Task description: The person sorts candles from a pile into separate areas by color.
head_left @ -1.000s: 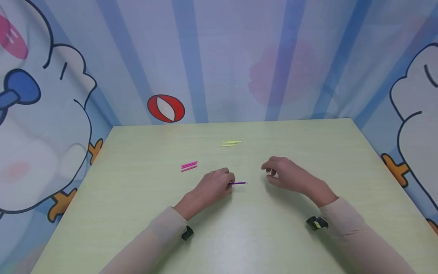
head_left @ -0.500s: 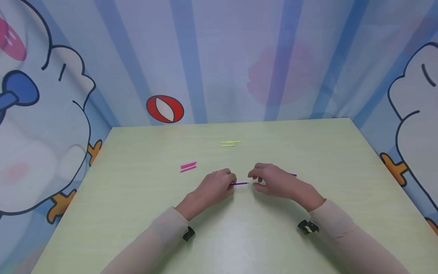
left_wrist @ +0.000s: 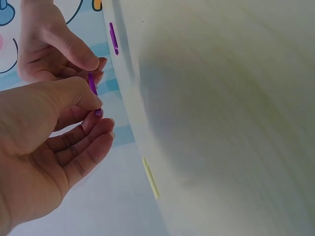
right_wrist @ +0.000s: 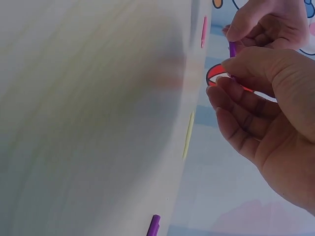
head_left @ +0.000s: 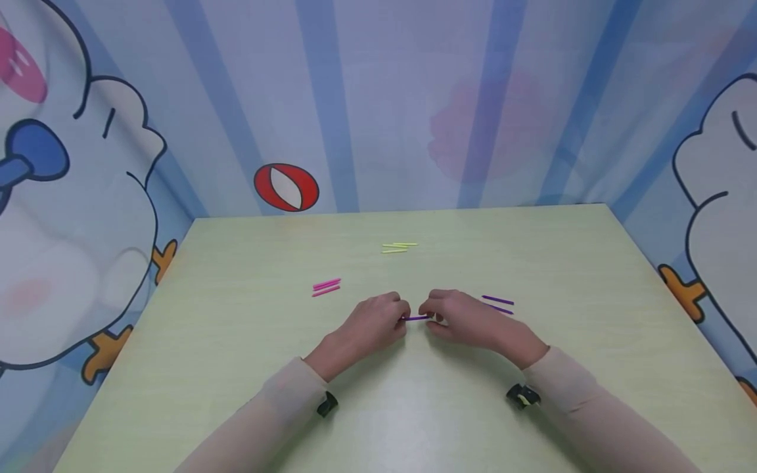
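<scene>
Between the two hands a thin purple stick (head_left: 416, 318) is held level, just above or at the table. My left hand (head_left: 368, 323) pinches its left end between thumb and index finger; the other fingers are loosely bent in the left wrist view. At the opposite end, the thumb and index finger of my right hand (right_wrist: 268, 98) close on the stick. The fingertips hide both stick ends in the head view. Beyond the right hand lie two more purple sticks (head_left: 498, 299), the nearer one partly covered by that hand.
Several pink sticks (head_left: 326, 288) lie side by side left of the hands. Farther back, yellow sticks (head_left: 394, 251) form a small group. The pale green table (head_left: 136, 381) ends at a printed cloth backdrop (head_left: 402, 131) with cartoon figures at both sides.
My right hand has moved left and taken the stick's free end. Two purple sticks behind it have come into view. The left hand keeps its grip and has hardly moved.
</scene>
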A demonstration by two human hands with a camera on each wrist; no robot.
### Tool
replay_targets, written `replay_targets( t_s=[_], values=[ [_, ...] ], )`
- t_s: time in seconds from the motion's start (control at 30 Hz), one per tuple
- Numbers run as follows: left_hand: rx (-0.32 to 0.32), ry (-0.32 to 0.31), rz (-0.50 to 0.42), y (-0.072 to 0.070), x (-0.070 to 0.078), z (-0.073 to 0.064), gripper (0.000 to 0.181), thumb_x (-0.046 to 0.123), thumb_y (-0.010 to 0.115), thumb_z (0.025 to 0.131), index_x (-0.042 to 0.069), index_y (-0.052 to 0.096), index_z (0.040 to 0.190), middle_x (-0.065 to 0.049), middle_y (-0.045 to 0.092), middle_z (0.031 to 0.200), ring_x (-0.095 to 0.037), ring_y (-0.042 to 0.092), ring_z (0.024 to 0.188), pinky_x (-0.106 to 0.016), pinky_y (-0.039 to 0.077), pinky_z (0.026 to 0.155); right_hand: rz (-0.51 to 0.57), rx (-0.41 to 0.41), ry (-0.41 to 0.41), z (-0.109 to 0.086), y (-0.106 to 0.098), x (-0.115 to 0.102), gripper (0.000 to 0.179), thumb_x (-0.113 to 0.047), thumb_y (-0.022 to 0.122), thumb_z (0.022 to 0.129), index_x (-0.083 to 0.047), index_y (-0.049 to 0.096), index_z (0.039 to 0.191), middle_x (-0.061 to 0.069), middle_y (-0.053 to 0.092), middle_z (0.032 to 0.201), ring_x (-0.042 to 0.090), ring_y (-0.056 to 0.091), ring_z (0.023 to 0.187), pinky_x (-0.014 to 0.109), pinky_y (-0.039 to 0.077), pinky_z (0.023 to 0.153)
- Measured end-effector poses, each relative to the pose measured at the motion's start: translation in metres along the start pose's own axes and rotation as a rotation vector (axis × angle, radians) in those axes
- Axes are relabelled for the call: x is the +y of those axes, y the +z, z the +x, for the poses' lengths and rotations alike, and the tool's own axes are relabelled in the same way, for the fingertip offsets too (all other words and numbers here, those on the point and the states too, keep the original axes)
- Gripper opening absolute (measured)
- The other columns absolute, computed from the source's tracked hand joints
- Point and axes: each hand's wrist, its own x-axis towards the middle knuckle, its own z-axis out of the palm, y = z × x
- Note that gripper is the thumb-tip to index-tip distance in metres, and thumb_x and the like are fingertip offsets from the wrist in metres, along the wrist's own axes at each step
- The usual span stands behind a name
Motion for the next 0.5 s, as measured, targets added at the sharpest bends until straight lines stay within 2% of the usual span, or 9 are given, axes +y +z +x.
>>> replay_targets(
  t_s=[0.23, 0.5],
  values=[
    [-0.006, -0.004, -0.014, 0.0001, 0.0023, -0.0008, 0.007, 0.006, 0.071, 0.089, 0.004, 0.073, 0.095, -0.005, 0.064, 0.086, -0.016, 0.059, 0.074, -0.028, 0.052, 0.066, -0.008, 0.016, -0.020, 0.0012, 0.0050, 0.0000, 0.011, -0.003, 0.070, 0.090, -0.003, 0.073, 0.101, -0.002, 0.061, 0.087, 0.009, 0.056, 0.076, 0.024, 0.050, 0.069],
    [-0.015, -0.012, -0.015, 0.0039, 0.0012, -0.0022, 0.007, 0.008, 0.072, 0.089, 0.005, 0.073, 0.096, -0.005, 0.064, 0.086, -0.015, 0.059, 0.075, -0.026, 0.051, 0.067, -0.023, 0.023, -0.024, 0.0017, 0.0075, -0.0014, 0.010, -0.001, 0.068, 0.090, -0.005, 0.073, 0.098, -0.003, 0.062, 0.087, 0.008, 0.056, 0.076, 0.024, 0.051, 0.070]
  ],
)
